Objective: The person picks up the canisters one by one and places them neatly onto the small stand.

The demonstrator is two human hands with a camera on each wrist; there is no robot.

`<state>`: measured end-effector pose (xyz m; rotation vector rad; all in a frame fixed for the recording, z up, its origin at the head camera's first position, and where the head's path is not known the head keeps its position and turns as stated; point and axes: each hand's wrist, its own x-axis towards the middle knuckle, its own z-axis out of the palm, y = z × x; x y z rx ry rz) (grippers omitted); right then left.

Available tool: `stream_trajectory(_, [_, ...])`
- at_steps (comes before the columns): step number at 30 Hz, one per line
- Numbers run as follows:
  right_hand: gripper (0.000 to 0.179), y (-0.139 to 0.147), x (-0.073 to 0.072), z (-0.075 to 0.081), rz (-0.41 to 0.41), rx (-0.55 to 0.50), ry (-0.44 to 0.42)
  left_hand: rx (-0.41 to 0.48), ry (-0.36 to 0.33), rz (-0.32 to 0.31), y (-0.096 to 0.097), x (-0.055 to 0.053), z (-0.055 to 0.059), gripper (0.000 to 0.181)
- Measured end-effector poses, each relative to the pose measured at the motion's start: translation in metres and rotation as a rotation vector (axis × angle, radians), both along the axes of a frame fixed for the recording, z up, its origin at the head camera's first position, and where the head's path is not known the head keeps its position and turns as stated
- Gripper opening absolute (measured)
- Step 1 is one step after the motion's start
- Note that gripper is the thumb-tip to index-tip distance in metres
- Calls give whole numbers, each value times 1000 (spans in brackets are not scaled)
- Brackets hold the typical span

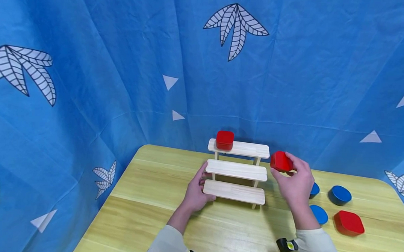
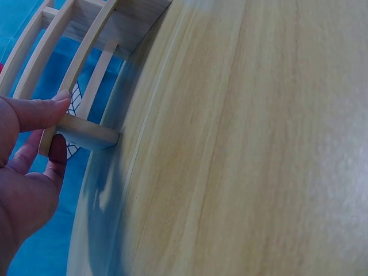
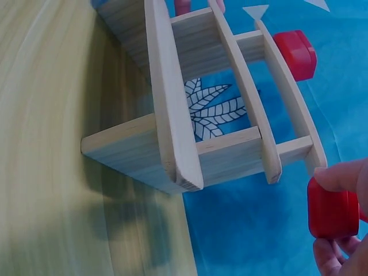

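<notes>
A small three-step wooden rack (image 1: pixel 235 169) stands toward the back of the table. My left hand (image 1: pixel 196 191) grips the left end of its lowest board, thumb at the front edge and fingers behind, as the left wrist view also shows. One red rounded-square block (image 1: pixel 224 140) sits at the left of the top step. Between thumb and fingers, my right hand (image 1: pixel 296 181) holds another red rounded-square block (image 1: pixel 281 161), raised just off the right end of the upper steps. In the right wrist view, that held red block (image 3: pixel 332 210) appears close to the top board's end.
On the table's right side lie a red rounded-square block (image 1: pixel 349 223), a round blue block (image 1: pixel 339 195), a lighter blue round one (image 1: pixel 319 214) and a blue block (image 1: pixel 314 190) partly hidden by my right hand. A blue patterned curtain (image 1: pixel 292 69) hangs behind the wooden table (image 1: pixel 144 198).
</notes>
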<state>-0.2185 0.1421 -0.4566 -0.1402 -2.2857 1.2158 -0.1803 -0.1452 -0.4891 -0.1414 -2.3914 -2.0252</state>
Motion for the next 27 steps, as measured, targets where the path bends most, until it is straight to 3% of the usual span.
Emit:
stream_trajectory(16, [69, -5, -2, 11, 11, -14, 0, -19, 12, -2, -1, -1, -4, 113])
stream_trajectory(23, [70, -6, -4, 15, 14, -4, 10, -8, 6, 7, -4, -16, -34, 122])
stream_trajectory(27, [68, -7, -5, 17, 23, -8, 25, -4, 8, 11, -5, -18, -39, 123])
